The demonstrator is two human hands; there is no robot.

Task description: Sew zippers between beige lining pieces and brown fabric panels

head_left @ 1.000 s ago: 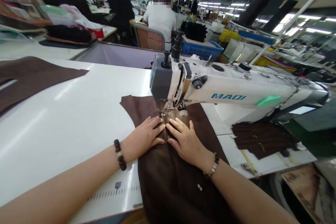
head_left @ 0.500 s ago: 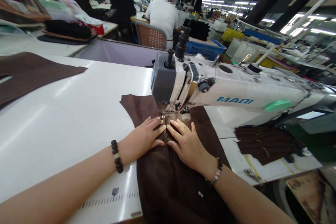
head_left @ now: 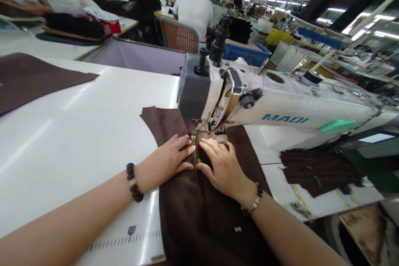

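A dark brown garment piece [head_left: 183, 212] lies under the needle area of a white sewing machine [head_left: 249, 110]. A zipper [head_left: 197, 149] with a brass-coloured pull runs up its middle to the presser foot [head_left: 193, 135]. My left hand [head_left: 170, 158] rests flat on the fabric left of the zipper, fingers stretched towards the foot. On the other side, my right hand [head_left: 222, 168] presses the fabric with its fingers extended, its thumb beside the zipper pull. Both hands are open and grip nothing.
Another brown piece [head_left: 37, 79] lies on the white table [head_left: 102, 133] at left. Brown pieces with zippers [head_left: 314, 170] are stacked at right near a yellow tape measure [head_left: 301, 200]. A person in white [head_left: 195, 12] sits ahead, beside a blue crate [head_left: 246, 53].
The camera view has shifted slightly. My right fingers lie closer together, and their tips are a little nearer the presser foot. Both hands stay on the fabric.
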